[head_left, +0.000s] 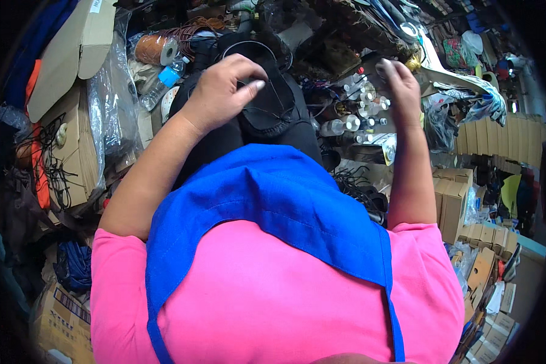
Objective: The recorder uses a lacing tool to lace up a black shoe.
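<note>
On my lap lies a black fabric piece [270,115] with a gathered lower edge. A thin metal ring [290,60] shows at its far side. My left hand [227,85] is over the piece's left side, fingers curled and thumb pressed in; what it pinches, if anything, is hidden. A thin pale line, perhaps thread, crosses the black fabric beside that thumb. My right hand [400,88] is raised well off to the right, apart from the fabric. Its fingertips are drawn together and slightly blurred, and I cannot make out anything in them.
Several small bottles [352,121] stand right of my lap. At the left are a spool of orange cord [156,48], a plastic bottle with blue label [170,76], cardboard [73,60] and clear plastic wrap [112,97]. Cardboard boxes [452,203] are stacked at the right.
</note>
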### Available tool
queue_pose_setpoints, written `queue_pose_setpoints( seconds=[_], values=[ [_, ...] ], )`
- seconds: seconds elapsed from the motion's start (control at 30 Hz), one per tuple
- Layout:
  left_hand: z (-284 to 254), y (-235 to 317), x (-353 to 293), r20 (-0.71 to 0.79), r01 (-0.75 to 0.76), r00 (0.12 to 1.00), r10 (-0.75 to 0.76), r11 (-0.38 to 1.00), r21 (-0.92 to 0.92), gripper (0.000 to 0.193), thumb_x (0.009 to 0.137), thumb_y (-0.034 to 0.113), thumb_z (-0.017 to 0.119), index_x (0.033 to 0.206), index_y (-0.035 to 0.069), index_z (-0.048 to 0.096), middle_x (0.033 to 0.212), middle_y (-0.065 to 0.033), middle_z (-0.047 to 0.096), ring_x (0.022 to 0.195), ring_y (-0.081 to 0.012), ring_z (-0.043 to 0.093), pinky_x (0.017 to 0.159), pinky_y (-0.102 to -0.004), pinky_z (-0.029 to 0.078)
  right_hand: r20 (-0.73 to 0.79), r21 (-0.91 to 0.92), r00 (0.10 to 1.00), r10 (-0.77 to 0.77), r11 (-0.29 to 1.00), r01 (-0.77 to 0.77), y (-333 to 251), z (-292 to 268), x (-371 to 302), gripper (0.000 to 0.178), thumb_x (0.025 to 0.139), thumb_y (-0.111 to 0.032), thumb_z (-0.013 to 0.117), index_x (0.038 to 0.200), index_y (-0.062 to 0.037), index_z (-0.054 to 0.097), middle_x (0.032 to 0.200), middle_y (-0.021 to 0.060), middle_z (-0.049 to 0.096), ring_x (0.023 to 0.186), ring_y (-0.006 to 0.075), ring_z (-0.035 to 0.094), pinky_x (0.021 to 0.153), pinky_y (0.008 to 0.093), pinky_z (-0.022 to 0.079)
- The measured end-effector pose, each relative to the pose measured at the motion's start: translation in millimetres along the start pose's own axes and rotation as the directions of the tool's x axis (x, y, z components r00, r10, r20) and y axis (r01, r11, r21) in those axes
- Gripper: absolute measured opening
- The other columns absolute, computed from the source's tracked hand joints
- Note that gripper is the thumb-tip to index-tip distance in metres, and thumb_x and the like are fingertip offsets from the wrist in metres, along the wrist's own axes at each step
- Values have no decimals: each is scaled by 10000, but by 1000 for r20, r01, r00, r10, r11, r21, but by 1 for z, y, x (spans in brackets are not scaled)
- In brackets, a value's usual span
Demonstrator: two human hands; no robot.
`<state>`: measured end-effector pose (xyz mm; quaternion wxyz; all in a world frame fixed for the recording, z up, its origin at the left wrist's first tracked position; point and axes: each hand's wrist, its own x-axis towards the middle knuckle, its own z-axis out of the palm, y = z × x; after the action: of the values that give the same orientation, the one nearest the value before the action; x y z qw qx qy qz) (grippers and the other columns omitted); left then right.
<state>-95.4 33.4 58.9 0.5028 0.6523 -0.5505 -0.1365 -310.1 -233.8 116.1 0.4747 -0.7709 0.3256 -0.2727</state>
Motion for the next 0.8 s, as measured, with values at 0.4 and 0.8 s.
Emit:
queue_pose_setpoints(
  seconds=[0.4, 0.8],
  values=[
    [36, -15, 27, 456, 30, 887, -70, 995, 95, 196, 764, 184, 707, 897, 58, 639, 957, -95, 564, 910, -271, 592, 797, -355, 474, 644, -418, 739, -200, 716, 559, -41, 66, -54, 259, 847, -273, 625, 998, -67, 667, 966, 113, 646, 955, 289, 598, 849, 419, 452],
    [41, -28, 30, 543, 121, 836, -84, 992, -32, 192, 782, 219, 704, 881, 63, 652, 889, -85, 549, 887, -237, 556, 795, -337, 440, 874, -304, 486, -19, 758, 577, -27, 94, -50, 149, 789, -171, 594, 803, -24, 614, 809, 188, 605, 776, 377, 601, 697, 433, 486]
  ],
)
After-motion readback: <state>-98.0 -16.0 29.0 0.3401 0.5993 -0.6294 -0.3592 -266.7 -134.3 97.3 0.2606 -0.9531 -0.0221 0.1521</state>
